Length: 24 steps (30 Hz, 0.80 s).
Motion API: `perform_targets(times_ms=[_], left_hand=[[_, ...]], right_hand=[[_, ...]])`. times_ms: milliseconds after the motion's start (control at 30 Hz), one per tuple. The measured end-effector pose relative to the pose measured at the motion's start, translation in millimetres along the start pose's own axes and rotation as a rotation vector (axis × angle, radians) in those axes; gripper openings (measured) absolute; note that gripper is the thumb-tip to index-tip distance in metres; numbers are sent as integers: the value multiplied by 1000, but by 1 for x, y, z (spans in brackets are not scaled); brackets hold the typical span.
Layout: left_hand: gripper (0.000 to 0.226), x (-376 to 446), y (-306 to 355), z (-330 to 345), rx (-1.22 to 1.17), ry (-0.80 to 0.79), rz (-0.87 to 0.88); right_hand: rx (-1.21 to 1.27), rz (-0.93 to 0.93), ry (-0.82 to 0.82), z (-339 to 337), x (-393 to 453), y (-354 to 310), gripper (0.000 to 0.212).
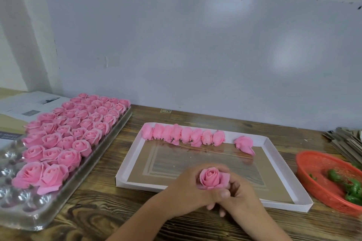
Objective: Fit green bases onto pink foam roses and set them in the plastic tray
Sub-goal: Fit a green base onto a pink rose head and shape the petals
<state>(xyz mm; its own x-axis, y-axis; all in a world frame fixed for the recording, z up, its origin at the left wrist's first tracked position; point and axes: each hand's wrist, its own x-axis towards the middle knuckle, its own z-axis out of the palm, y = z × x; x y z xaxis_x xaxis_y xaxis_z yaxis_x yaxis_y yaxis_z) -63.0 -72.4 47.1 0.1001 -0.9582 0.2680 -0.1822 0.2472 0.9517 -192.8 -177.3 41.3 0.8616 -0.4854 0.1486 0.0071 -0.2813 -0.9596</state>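
Item 1: single pink foam rose (212, 179), bloom facing up, held w/ both hands over the front edge of the white shallow cardboard box lid (268, 144).
- Left hand (188, 190): fingers curled round the rose's left side and behind it, thumb across the front below the petals.
- Right hand (242, 194): fingers curled under and against the rose's right side, pinching at its underside. Base of the rose hidden by fingers; can't tell if a green base is on.

Item 2: clear plastic compartment tray (109, 139), left of table, mostly filled w/ upright pink roses (64, 133) in rows; near-left cups bare.

Item 3: row of pink rose heads lying on their sides (184, 135) along the far inner edge of the box lid, touching one another; one more rose (244, 144) lies apart at the right end.

Item 4: orange-red mesh plastic basket (313, 174), right of lid, holding green plastic bases (350, 186).

Item 5: dark-grained wooden table (109, 164) under all.

Item 6: newspaper sheets (29, 105) far left, behind the tray.

Item 7: stack of flat cardboard pieces (346, 141) far right, behind the basket.
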Motion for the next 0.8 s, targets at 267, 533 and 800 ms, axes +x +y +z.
perform_targets(times_ms=[267, 533, 800], left_hand=[[31, -2, 1, -2, -51, 236, 1], [17, 0, -8, 2, 58, 179, -72], [28, -1, -8, 1, -55, 85, -82]], right_hand=[[-63, -1, 24, -3, 0, 2, 30], [-122, 23, -93, 2, -1, -5, 33], [5, 10, -52, 1, -2, -2, 32]])
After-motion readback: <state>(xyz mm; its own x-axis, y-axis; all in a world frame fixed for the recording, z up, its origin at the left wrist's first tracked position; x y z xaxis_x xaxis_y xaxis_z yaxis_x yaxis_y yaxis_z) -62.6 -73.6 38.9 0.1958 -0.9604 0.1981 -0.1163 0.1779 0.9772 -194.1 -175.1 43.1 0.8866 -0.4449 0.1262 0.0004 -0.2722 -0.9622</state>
